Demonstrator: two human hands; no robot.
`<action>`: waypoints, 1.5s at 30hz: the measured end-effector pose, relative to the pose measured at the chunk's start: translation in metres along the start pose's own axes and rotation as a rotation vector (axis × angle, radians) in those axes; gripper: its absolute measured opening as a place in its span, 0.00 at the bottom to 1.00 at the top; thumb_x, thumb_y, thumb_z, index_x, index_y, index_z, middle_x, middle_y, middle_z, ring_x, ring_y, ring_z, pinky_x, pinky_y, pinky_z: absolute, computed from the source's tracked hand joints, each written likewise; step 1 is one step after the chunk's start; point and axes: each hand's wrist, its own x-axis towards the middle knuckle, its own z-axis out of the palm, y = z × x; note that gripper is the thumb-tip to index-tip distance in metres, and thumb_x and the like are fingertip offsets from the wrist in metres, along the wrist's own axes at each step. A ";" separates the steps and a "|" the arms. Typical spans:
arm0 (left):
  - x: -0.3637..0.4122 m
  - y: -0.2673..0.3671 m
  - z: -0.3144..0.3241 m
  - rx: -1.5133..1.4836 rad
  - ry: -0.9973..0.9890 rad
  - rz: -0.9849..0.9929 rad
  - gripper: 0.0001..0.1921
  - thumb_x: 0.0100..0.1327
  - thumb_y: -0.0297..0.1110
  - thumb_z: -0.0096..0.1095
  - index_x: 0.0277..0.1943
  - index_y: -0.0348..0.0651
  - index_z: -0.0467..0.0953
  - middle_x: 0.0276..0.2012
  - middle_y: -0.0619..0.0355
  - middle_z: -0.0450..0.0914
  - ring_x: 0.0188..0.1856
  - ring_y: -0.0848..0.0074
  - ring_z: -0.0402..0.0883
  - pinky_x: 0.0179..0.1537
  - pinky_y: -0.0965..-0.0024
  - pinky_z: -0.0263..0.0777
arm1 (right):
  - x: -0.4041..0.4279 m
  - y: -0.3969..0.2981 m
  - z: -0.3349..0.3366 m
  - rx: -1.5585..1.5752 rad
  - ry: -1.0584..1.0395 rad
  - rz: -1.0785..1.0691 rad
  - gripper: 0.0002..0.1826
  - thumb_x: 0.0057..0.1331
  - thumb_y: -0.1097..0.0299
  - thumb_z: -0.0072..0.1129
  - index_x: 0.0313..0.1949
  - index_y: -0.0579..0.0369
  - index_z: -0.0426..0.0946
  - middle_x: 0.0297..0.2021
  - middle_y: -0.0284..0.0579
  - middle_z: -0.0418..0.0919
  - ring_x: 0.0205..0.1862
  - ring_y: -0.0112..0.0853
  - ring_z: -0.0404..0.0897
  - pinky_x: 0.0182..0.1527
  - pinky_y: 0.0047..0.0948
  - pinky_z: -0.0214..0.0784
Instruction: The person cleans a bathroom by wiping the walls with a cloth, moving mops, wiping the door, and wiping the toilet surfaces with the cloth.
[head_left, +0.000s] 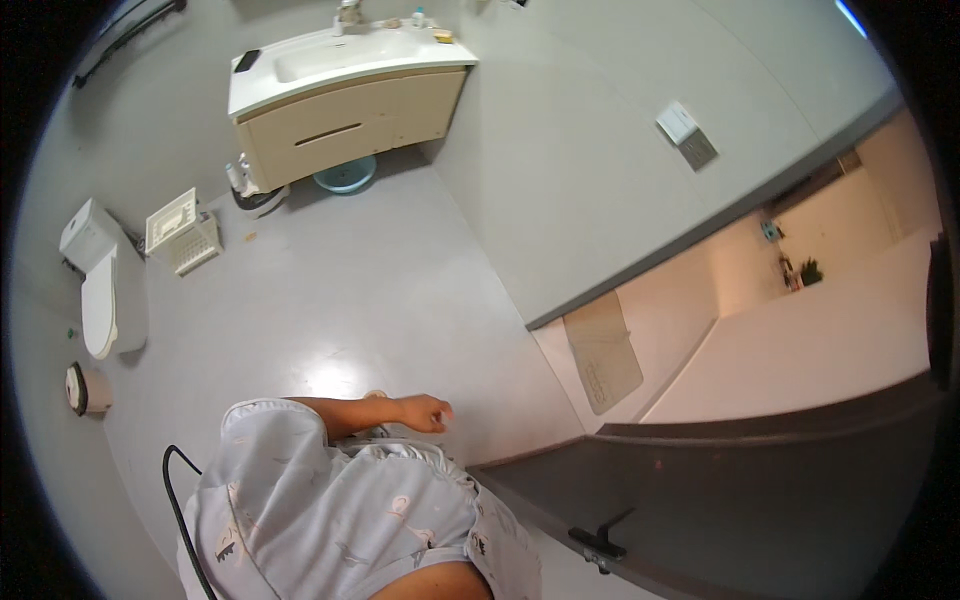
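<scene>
My left hand (424, 413) hangs in front of my body, above the grey floor (337, 300). Its fingers are loosely curled and a little apart, with nothing visible in them. The forearm crosses in front of my light patterned shirt (360, 495). To the right of that hand stands an open dark door (712, 487) with a black lever handle (600, 544). My right hand is out of view; only bare skin of the upper arm appears at the bottom edge, below a sleeve.
Ahead is a vanity (352, 112) with a white sink (345, 56) and a dark phone-like object (247, 61). A blue basin (345, 176) sits underneath. Along the left are a crate (184, 232), a toilet (101, 296) and a bin (90, 388). A mat (604, 352) lies beyond the doorway.
</scene>
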 end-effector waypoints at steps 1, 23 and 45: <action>-0.016 -0.022 -0.018 -0.012 0.066 -0.042 0.22 0.60 0.44 0.64 0.53 0.42 0.74 0.38 0.49 0.84 0.42 0.60 0.83 0.46 0.63 0.75 | 0.007 0.006 0.018 -0.023 -0.024 0.026 0.18 0.70 0.61 0.47 0.52 0.60 0.73 0.49 0.47 0.77 0.53 0.40 0.74 0.54 0.38 0.69; -0.185 -0.161 -0.150 -0.675 0.949 -0.428 0.14 0.62 0.36 0.63 0.49 0.41 0.78 0.34 0.58 0.79 0.37 0.76 0.76 0.42 0.73 0.72 | 0.160 0.111 0.328 -1.092 -0.839 -0.295 0.22 0.73 0.58 0.43 0.59 0.58 0.67 0.55 0.45 0.72 0.55 0.37 0.72 0.55 0.33 0.69; -0.262 -0.225 -0.285 -1.010 1.610 -0.506 0.14 0.67 0.30 0.56 0.54 0.37 0.73 0.42 0.58 0.79 0.44 0.79 0.77 0.50 0.73 0.71 | 0.071 0.356 1.011 -0.766 -1.281 -0.006 0.26 0.72 0.63 0.47 0.66 0.61 0.59 0.60 0.50 0.68 0.59 0.37 0.71 0.58 0.34 0.67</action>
